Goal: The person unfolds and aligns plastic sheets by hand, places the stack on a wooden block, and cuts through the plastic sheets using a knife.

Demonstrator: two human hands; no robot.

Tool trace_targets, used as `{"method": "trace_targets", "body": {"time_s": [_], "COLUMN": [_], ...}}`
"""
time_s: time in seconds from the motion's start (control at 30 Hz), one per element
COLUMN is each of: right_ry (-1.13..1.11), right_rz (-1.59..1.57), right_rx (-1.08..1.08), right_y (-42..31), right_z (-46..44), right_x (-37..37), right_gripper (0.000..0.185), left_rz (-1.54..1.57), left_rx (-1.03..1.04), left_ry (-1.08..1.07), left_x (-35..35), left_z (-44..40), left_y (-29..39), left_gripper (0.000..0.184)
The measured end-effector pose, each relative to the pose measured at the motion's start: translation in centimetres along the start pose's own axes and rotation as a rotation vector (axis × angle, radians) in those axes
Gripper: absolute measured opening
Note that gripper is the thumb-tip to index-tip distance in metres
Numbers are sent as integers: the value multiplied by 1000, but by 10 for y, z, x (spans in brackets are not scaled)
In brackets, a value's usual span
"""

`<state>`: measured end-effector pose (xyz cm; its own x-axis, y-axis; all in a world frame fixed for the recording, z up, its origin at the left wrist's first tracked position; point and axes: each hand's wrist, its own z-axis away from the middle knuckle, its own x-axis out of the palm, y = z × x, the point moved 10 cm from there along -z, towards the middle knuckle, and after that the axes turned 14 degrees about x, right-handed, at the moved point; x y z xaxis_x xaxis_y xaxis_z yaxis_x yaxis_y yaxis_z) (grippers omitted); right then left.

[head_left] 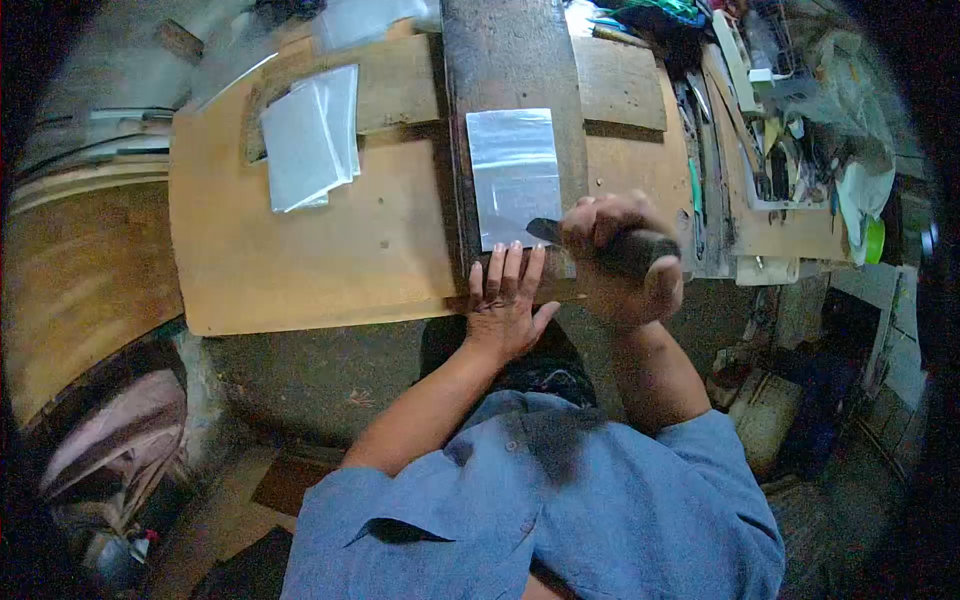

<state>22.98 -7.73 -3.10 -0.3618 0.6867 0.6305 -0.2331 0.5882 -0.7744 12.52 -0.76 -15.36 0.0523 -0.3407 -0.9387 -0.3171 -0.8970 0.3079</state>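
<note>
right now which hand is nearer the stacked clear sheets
Left. The left hand lies right of the stacked sheets; the right hand, holding a dark tool, is farther right.

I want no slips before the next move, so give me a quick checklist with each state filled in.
1. Sheet flat on the plank: ok.
2. Left hand fingertips at the sheet's near edge: ok.
3. Tool gripped in the right hand: ok.
4. Left fingertips well away from the tool's tip: not ok, close.
5. Tip touching the sheet: cannot tell.
6. Other sheets squared up: not ok, fanned.
</note>
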Motion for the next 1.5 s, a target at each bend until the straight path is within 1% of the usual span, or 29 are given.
{"method": "trace_targets", "body": {"time_s": [0.03,0.07,0.1,0.13,0.2,0.23,0.3,0.43,0.47,0.57,0.6,0.67,0.73,0.77,0.83,0.87,0.93,1.0,1.07,1.1,1.17,1.23,1.3,1.33,1.37,1.43,1.5], "right_ry": [85,119,116,117,25,25,132,48,185,157,109,118,133,136,136,146,155,126,160,192,202,209,146,175,176,94,128], "right_rz": [8,-35,-37,31,12,16,89,197,146,83,180,210,240,257,274,274,278,263,257,251,265,280,134,97,97,80,119], "right_rx": [62,55,56,42,-7,-11,62,-28,-69,-70,-50,-56,-59,-69,-83,-81,-84,-45,-73,-103,-95,-90,-90,-52,-49,68,68], "right_y": [-1,-8,-6,-4,-4,-10,-16,-21,-22,-22,-21,-22,-21,-20,-20,-22,-23,-20,-22,-25,-23,-23,-24,-22,-18,2,9], "right_z": [-1,3,5,10,8,7,3,5,8,6,6,9,11,12,13,12,14,14,15,16,16,16,21,21,24,23,23], "right_x": [-5,-1,-4,-9,-6,-6,-11,-11,-23,-21,-19,-16,-16,-15,-13,-13,-14,-16,-13,-13,-11,-6,5,14,19,33,39], "right_gripper": [63,60,60,60,58,58,61,64,62,63,64,64,65,66,66,67,67,67,67,66,66,65,64,64,64,62,65], "left_rz": [9,6,-6,-16,-19,-26,-25,-52,-46,-29,15,58,189,189,77,78,-12,9,32,34,61,51,35,63,93,95,99], "left_rx": [0,3,13,22,23,23,25,16,21,16,2,-11,-60,-59,149,147,264,247,222,222,170,174,170,173,177,175,170], "left_ry": [-21,-17,9,31,17,14,-2,-16,-18,5,12,21,-175,-176,-73,-75,2,-30,-69,-70,-204,-208,-213,-211,-207,-207,-207], "left_x": [0,1,0,-2,-1,-1,-1,0,1,-3,-7,-15,-3,-4,-19,-22,-37,-38,-34,-36,-26,-26,-27,-27,-27,-26,-24], "left_z": [1,-1,-1,1,2,0,1,-1,0,-3,-4,-7,-14,-18,-38,-46,-62,-69,-71,-73,-73,-74,-75,-74,-74,-74,-75], "left_y": [1,1,1,3,4,4,5,4,7,4,3,0,-16,-26,-35,-48,-61,-86,-105,-107,-115,-114,-116,-116,-116,-116,-118], "left_gripper": [85,85,84,83,83,84,84,81,81,77,74,71,62,62,56,56,57,59,63,63,62,63,64,65,65,66,66]}}
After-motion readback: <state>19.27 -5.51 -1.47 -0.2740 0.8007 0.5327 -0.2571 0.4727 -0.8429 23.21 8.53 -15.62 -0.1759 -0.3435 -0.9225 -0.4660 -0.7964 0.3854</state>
